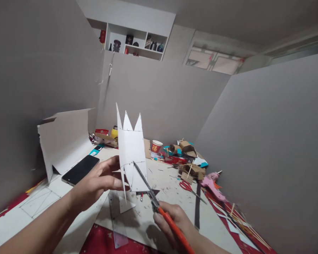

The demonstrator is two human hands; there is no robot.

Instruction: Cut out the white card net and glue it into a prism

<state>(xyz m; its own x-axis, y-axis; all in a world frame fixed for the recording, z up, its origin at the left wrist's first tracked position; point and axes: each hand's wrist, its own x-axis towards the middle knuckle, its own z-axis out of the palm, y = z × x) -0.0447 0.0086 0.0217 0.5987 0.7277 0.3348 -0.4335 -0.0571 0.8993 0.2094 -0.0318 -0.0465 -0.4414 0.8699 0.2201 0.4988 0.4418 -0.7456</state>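
My left hand point(96, 183) pinches the lower left side of a white card piece point(131, 150) with pointed tips at top and bottom, and holds it upright above the table. My right hand point(175, 220) grips orange-handled scissors point(163, 211). The scissor blades lie open across the card's lower part, cutting into it. A clear plastic ruler point(116, 218) lies flat on the board under both hands.
A black phone point(81, 169) lies on the white board point(159, 208) at left, next to a folded white card sheet point(65, 139). Red scissors point(187, 186), a pink glue gun point(212, 183), a paper cup point(156, 147), cardboard scraps and wooden sticks point(243, 224) crowd the right side.
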